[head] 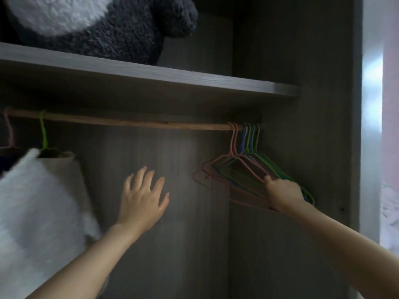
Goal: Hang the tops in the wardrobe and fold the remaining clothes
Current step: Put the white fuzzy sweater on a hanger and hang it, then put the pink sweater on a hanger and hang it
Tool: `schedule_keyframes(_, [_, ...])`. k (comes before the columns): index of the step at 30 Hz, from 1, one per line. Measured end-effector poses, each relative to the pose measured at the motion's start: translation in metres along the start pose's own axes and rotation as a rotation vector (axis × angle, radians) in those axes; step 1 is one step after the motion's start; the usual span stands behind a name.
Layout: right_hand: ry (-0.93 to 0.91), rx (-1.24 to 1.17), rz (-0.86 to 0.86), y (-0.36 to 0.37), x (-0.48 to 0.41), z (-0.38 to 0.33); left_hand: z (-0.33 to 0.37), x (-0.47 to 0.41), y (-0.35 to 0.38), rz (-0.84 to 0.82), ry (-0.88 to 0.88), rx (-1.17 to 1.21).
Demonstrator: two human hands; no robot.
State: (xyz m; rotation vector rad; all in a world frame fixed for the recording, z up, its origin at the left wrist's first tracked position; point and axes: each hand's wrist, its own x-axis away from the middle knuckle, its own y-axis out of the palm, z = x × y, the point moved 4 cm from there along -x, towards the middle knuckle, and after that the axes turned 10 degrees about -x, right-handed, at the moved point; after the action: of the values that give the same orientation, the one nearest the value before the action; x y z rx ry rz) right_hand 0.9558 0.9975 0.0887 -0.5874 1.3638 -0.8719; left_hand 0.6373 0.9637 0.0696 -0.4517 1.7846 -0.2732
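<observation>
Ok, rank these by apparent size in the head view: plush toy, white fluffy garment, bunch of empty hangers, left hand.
1-2. plush toy and white fluffy garment: about alike, both cut off by the frame, so unranked.
3. bunch of empty hangers.
4. left hand.

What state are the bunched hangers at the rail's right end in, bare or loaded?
Bare. The bunched hangers hang on the rail with only their frames showing, no cloth; the right hand grips their lower edge.
</observation>
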Motion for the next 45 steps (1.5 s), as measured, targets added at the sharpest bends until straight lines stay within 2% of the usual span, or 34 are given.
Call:
schedule_keyframes(6, [-0.03, 0.106, 0.003, 0.01, -0.011, -0.002, -0.004, 0.003, 0.003, -0.016, -0.025, -0.017])
schedule_keyframes(13, [-0.014, 0.068, 0.057, 0.015, -0.023, -0.009, -0.02, 0.009, 0.007, -0.014, -0.063, -0.04])
schedule_keyframes(19, [0.056, 0.085, -0.08, 0.02, -0.028, -0.009, -0.025, 0.015, 0.009, -0.026, -0.078, -0.036])
schedule_keyframes(24, [0.113, -0.089, -0.118, 0.017, -0.028, -0.007, -0.029, 0.016, 0.01, -0.032, -0.089, -0.017])
schedule_keyframes(31, [0.181, -0.439, 0.101, 0.003, -0.028, -0.003, -0.022, 0.011, 0.013, -0.024, -0.078, 0.019])
schedule_keyframes(36, [0.084, -0.334, 0.035, 0.002, -0.015, -0.002, -0.015, 0.009, 0.019, -0.023, -0.065, 0.05])
schedule_keyframes(45, [-0.134, -0.364, -0.016, 0.001, 0.054, -0.008, 0.004, 0.013, 0.039, -0.082, -0.046, 0.146])
